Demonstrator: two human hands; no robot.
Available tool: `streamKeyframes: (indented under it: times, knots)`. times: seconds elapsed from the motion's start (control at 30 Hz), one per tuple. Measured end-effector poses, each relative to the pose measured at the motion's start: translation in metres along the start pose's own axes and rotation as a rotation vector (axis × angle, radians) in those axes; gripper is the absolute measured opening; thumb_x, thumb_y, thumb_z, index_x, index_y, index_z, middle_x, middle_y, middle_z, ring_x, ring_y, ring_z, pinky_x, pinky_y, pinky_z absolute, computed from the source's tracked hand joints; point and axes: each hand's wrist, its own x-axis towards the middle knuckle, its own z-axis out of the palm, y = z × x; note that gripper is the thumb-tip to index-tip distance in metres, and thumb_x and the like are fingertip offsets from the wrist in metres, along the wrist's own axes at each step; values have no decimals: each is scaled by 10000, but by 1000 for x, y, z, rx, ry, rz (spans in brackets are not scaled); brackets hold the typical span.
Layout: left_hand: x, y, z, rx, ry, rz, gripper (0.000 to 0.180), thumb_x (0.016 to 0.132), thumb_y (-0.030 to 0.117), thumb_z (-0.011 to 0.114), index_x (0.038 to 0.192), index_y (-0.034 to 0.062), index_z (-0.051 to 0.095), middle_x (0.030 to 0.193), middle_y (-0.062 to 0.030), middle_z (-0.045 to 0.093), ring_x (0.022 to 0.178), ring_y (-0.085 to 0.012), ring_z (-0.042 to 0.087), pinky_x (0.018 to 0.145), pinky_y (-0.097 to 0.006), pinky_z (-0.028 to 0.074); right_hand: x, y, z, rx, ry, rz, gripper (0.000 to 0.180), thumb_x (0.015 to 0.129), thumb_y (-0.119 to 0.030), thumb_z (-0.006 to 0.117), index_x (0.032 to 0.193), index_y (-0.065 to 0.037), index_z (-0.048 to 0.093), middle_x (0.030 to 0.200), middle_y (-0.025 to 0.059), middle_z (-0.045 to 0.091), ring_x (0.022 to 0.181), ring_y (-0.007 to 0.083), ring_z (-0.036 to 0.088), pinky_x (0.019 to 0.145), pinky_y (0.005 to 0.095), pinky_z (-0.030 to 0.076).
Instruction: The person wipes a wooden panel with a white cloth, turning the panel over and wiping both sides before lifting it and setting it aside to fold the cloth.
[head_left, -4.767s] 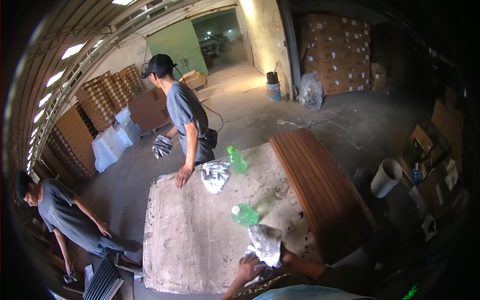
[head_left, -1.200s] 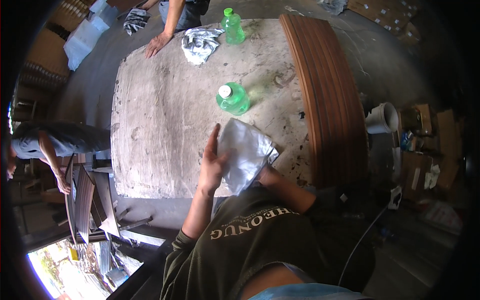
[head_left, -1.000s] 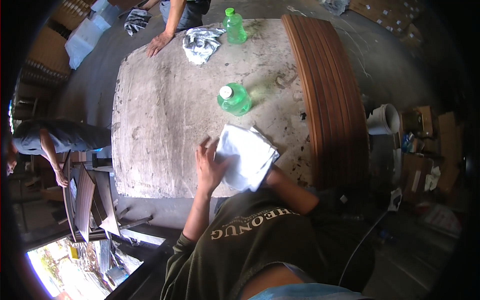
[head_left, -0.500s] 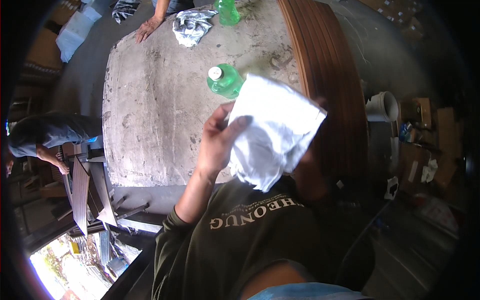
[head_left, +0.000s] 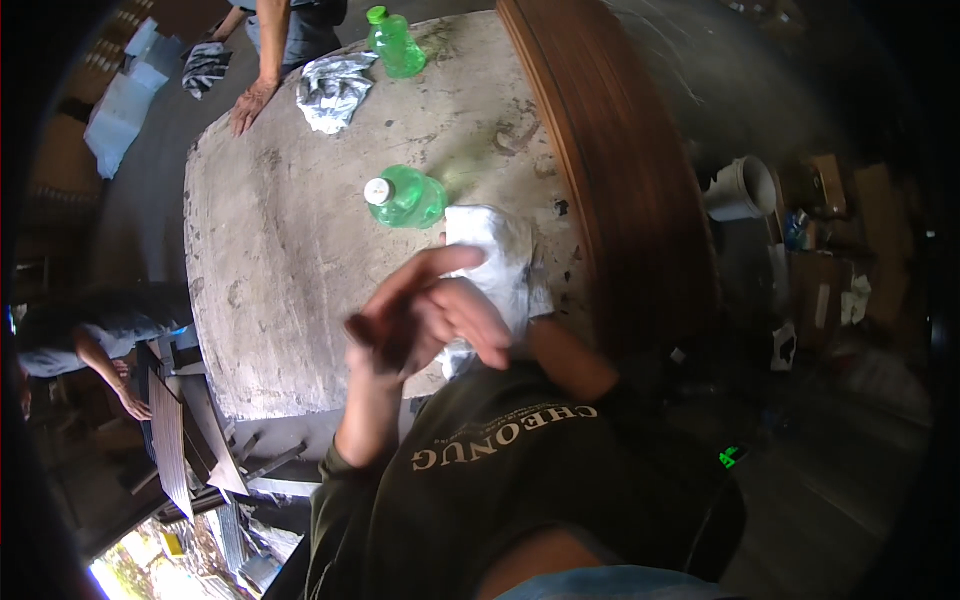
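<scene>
My left hand (head_left: 425,315) is raised in front of my chest, slightly blurred, its fingers spread and nothing in them. Just behind it a folded white cloth (head_left: 490,240) is held up over the table's near edge. My right hand is hidden by the cloth and my left hand; only its forearm (head_left: 570,360) shows, reaching in to the cloth, which it holds. Beyond the cloth, to its left, a clear bottle of green liquid (head_left: 408,198) with a white cap stands on the worn table (head_left: 270,280).
Dark brown wooden panels (head_left: 620,180) lie along the table's right side. At the far edge are a second green bottle (head_left: 398,48), a crumpled cloth (head_left: 333,92) and a co-worker's hand (head_left: 255,105). Another person (head_left: 95,340) handles boards at left. A white bucket (head_left: 742,190) sits right.
My left hand has let go of the white cloth and opened in front of it. The cloth is lower and more folded together. The view has shifted, so the table's contents appear further left and lower.
</scene>
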Motion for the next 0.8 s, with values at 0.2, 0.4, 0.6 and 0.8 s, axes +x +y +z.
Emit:
streamKeyframes:
  times: [0.2, 0.4, 0.6, 0.8]
  knots:
    - [21, -63, -90, -77, 560, -2, 925, 803, 676, 500, 1439, 92, 167, 1370, -246, 351, 1201, -371, 449, 998, -490, 379, -87, 4, -35, 287, -175, 397, 422, 967, -276, 394, 1287, -2, 420, 1124, 136, 532, 1075, 194, 495, 902, 313, 406]
    - [40, -74, -93, -144, 676, 41, 877, 819, 665, 486, 1433, 120, 175, 1396, -240, 305, 1228, -398, 407, 998, -523, 372, -110, -9, -43, 418, 21, 469, 385, 967, -265, 394, 1256, -16, 448, 1070, 121, 544, 1000, 186, 510, 835, 297, 418]
    - [28, -55, -96, -123, 666, 170, 838, 817, 671, 478, 1361, 49, 341, 1285, -220, 460, 1209, -364, 441, 1018, -486, 361, -85, -7, -34, 588, 92, 431, 351, 967, -254, 395, 1224, -30, 477, 1017, 106, 555, 924, 179, 526, 767, 281, 430]
    - [8, -30, -63, 692, 717, 66, 288, 960, 217, 497, 1130, -7, 562, 991, -103, 641, 908, -189, 620, 865, -331, 466, -19, -36, -67, 903, 384, 189, 321, 967, -243, 395, 1192, -43, 505, 964, 91, 567, 849, 172, 542, 699, 265, 442]
